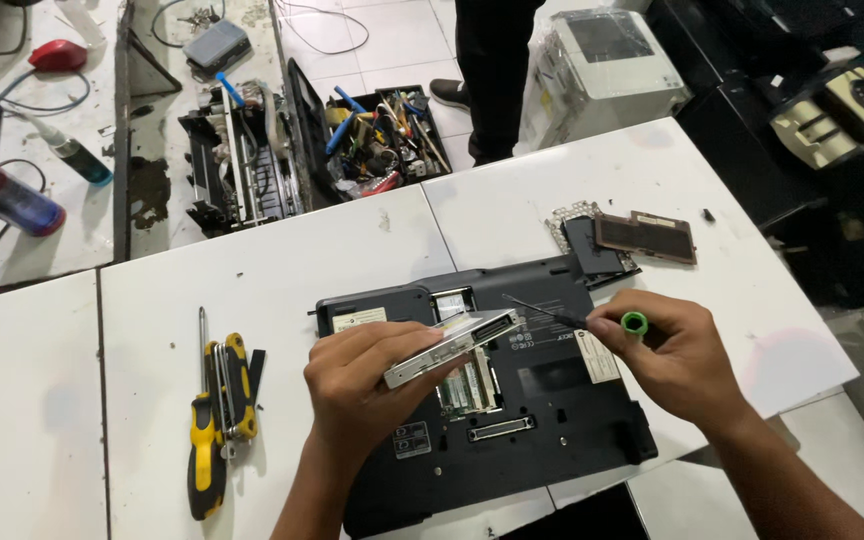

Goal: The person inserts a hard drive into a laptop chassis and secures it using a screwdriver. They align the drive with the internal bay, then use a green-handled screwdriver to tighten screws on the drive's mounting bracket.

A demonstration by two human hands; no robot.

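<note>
A black laptop [512,440] lies upside down on the white table [282,270], with an open bay showing a circuit board near its middle. My left hand [357,375] holds a flat silver drive [452,345] tilted above the laptop. My right hand [677,355] grips a thin screwdriver with a green cap [635,323]. Its black shaft points left, and its tip sits at the drive's far end.
Yellow-handled pliers and a screwdriver [217,415] lie on the table at the left. Removed cover panels [642,237] rest beyond the laptop. An open toolbox [387,135] and a dismantled machine [242,165] sit on the floor. A person [492,70] stands beyond the table.
</note>
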